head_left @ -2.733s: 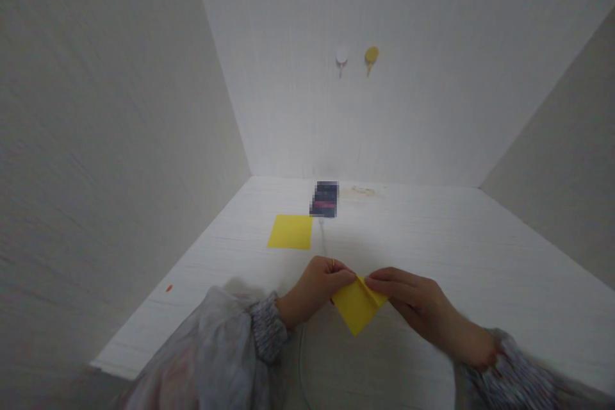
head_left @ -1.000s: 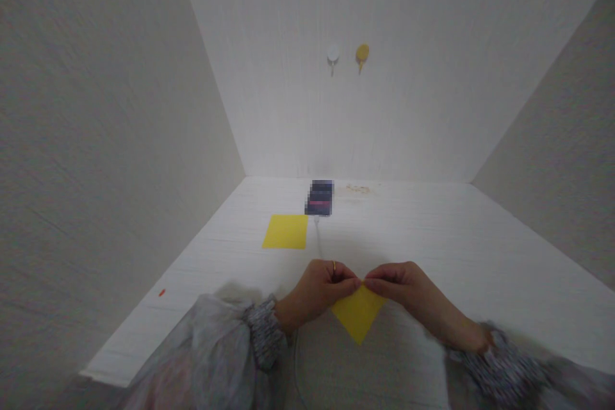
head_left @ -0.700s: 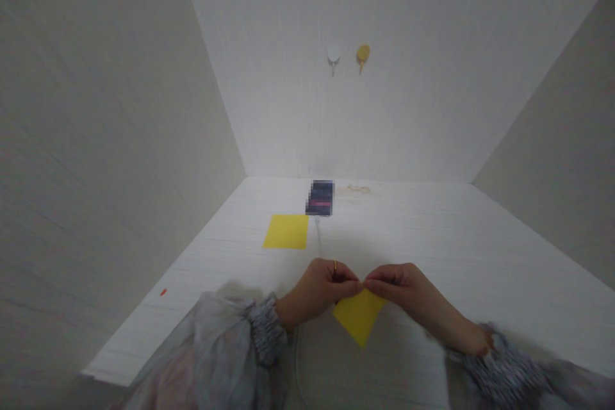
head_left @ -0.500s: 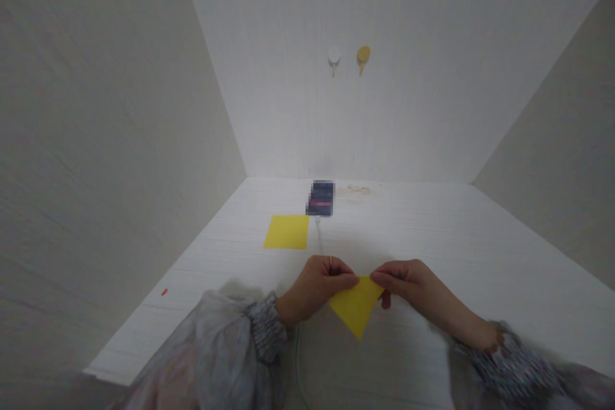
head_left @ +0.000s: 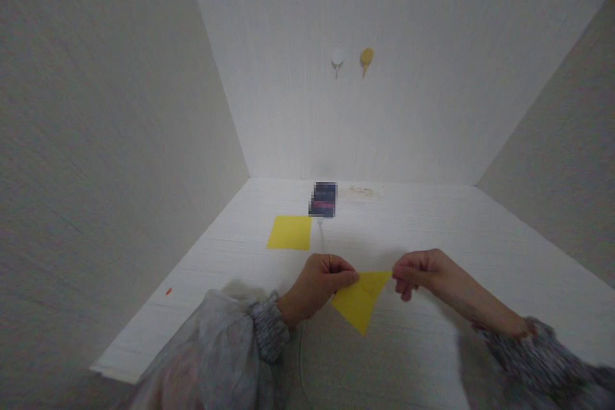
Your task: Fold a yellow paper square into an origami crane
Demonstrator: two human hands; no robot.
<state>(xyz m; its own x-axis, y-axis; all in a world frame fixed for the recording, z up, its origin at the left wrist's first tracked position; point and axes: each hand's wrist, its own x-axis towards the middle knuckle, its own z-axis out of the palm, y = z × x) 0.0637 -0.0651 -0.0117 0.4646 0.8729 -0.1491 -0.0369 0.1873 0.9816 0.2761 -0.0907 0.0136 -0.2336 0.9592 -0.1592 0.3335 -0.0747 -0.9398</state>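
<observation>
Between my hands, above the white tabletop, is a folded sheet of yellow paper (head_left: 361, 302) with one corner pointing down toward me. My left hand (head_left: 321, 283), with a ring on one finger, pinches its upper left part between thumb and fingers. At the paper's outstretched right corner, my right hand (head_left: 419, 274) is closed, the tip of the paper between thumb and forefinger. Farther back on the left, a flat yellow square of paper (head_left: 289, 232) lies on the table.
A phone (head_left: 324, 200), blurred out, lies near the back wall with a white cable (head_left: 321, 235) running toward me. Two hooks, one white (head_left: 337, 59) and one yellow (head_left: 366, 57), are on the wall. A small red bit (head_left: 168, 291) lies at the left edge.
My right hand has moved right and slightly up, drawing the paper's right corner outward. My left hand has stayed nearly in place with its pinch.
</observation>
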